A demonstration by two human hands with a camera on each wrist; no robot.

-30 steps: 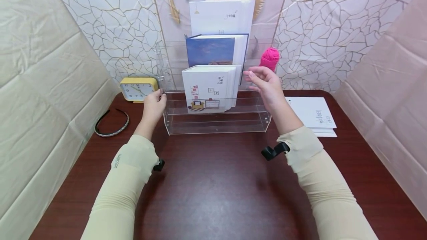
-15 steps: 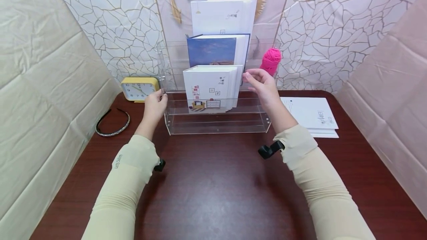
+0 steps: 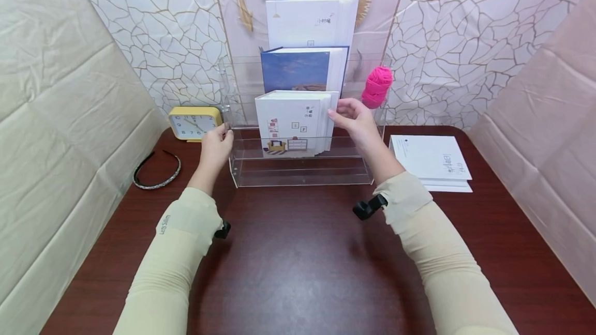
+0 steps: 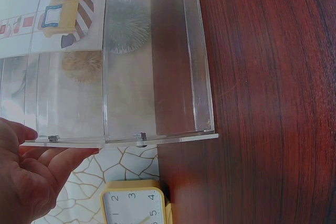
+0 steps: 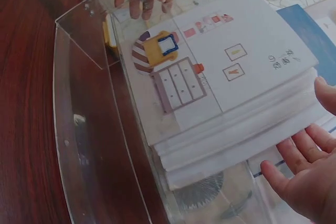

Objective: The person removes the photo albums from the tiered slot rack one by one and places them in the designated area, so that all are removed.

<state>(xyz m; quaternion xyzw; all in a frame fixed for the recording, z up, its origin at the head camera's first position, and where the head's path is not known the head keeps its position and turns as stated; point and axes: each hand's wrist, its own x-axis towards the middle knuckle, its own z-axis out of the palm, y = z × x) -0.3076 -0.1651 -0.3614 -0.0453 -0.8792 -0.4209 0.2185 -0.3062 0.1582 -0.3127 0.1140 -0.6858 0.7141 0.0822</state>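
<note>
A clear acrylic tiered rack (image 3: 304,177) stands on the table with books upright in its tiers. My left hand (image 3: 216,146) grips its left side panel, thumb on the inner face and fingers outside, as the left wrist view shows. In the front tier leans a thick white book (image 3: 288,118) with a drawn chair and drawers on its cover. My right hand (image 3: 356,120) is at this book's right edge. In the right wrist view the thumb is beside the front corner and the loosely extended fingers (image 5: 296,156) reach the rear edge. Behind are a blue book (image 3: 295,69) and a taller white book (image 3: 298,22).
A pink yarn ball (image 3: 377,88) sits at the rack's right end. Left of the rack are a yellow clock (image 3: 195,123) and a headband (image 3: 160,186). Another white book (image 3: 433,159) lies at right on the dark red table (image 3: 298,262). Fabric walls enclose three sides.
My right hand has moved left, from beside the books to the front white book's right edge, its thumb coming in front. My left hand has stayed on the rack's side.
</note>
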